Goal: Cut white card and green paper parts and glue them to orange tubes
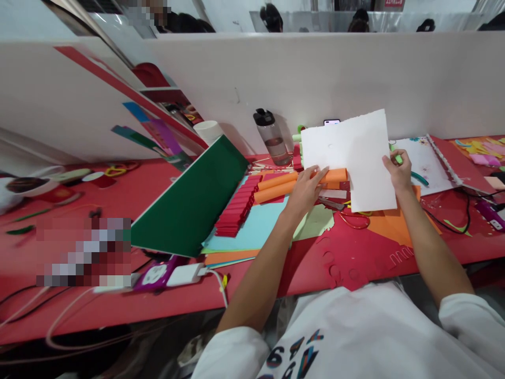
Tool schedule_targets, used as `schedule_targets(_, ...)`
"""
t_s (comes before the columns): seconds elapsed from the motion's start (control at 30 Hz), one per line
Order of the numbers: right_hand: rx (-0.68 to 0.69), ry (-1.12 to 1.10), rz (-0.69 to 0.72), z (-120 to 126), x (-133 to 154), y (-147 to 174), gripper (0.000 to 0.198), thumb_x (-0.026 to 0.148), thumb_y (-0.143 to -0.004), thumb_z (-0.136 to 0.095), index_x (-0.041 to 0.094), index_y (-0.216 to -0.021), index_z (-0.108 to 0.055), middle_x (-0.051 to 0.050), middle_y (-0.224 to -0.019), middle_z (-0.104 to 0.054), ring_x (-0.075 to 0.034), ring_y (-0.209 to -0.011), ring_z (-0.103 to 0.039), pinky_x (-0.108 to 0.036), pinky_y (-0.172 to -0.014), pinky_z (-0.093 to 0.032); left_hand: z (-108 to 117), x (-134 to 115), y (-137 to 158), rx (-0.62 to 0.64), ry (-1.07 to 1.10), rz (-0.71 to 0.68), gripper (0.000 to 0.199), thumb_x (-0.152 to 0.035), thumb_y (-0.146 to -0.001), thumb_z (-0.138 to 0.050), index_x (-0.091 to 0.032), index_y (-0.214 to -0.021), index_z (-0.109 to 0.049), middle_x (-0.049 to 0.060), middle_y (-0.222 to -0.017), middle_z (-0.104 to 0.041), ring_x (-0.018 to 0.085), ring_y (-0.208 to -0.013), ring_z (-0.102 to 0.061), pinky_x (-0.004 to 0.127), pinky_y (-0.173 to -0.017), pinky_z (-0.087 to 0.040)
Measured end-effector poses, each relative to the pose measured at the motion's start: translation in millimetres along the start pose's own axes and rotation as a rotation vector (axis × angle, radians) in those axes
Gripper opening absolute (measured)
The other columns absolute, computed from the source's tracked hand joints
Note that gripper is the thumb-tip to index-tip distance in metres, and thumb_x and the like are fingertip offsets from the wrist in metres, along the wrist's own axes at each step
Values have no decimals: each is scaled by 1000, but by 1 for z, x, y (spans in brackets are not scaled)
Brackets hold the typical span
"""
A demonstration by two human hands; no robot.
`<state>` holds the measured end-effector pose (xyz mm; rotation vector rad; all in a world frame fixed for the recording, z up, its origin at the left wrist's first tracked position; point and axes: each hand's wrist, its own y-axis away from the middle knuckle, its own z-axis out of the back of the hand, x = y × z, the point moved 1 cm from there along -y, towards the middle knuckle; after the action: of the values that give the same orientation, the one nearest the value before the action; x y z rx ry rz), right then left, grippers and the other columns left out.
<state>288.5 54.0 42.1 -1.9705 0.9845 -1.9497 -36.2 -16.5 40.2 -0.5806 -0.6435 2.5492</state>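
Observation:
In the head view, my right hand (400,171) is closed at the right edge of a white paper sheet (366,152), holding it raised at a tilt. A small light green piece (397,157) shows at its fingers; I cannot tell what it is. My left hand (306,190) lies with fingers stretched out over orange paper rolls (276,187), by the sheet's lower left. Left of the rolls is a stack of folded red paper strips (239,208) on light blue paper (252,226). Scissors with a red and yellow handle (355,218) lie below the sheet, partly covered.
A green board (189,205) leans at the left. Behind stand a water bottle (272,138) and a white paper roll (208,131) before a white partition (315,68). A white power adapter (184,275) with a cable sits at the front edge. Orange paper (389,226) lies right.

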Motion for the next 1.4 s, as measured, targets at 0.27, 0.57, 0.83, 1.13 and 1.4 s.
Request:
schedule_targets(0.27, -27, 27, 32, 4, 1, -3, 37, 37, -72, -85, 23, -86, -52, 4, -81, -51, -10, -68, -51, -25, -65, -51, 29, 4, -4, 115, 46, 79, 53, -33, -99, -55, -22, -151, -55, 15, -126, -64, 31, -118, -60, 46, -103, -51)
schedule_targets(0.57, -101, 60, 34, 14, 3, -8, 41, 39, -71, -85, 23, -87, -51, 4, -81, -52, -10, -69, -53, -24, -64, -50, 54, 49, 11, 462, 19, 174, 51, -35, -86, -68, -22, -136, -66, 15, -130, -71, 36, -123, -64, 48, -105, -48)
schedule_targets(0.83, -136, -14, 49, 9, 1, -8, 42, 48, -74, -82, 26, -88, -49, 5, -76, -44, -13, -65, -48, -28, -64, -46, 33, 5, -10, -47, 993, 447, 39, -52, -85, -76, -20, -107, -68, 12, -118, -76, 26, -109, -72, 40, -100, -55)
schedule_targets(1.13, -43, 10, 124, -22, 21, 17, 36, 42, -78, -83, 26, -88, -52, 0, -89, -59, -16, -76, -61, -33, -74, -56, -12, -52, -8, -274, 1764, 708, 26, -34, -85, -84, -17, -96, -68, 6, -96, -80, 24, -108, -77, 41, -108, -57)
schedule_targets(1.4, -127, 70, 264, -23, 56, 26, 36, 59, -101, -54, 27, -115, -64, -8, -100, -78, -22, -91, -75, -38, -76, -60, -28, -51, -4, -281, 1790, 807, 22, -24, -88, -80, -17, -107, -71, 5, -93, -80, 23, -106, -78, 45, -113, -55)
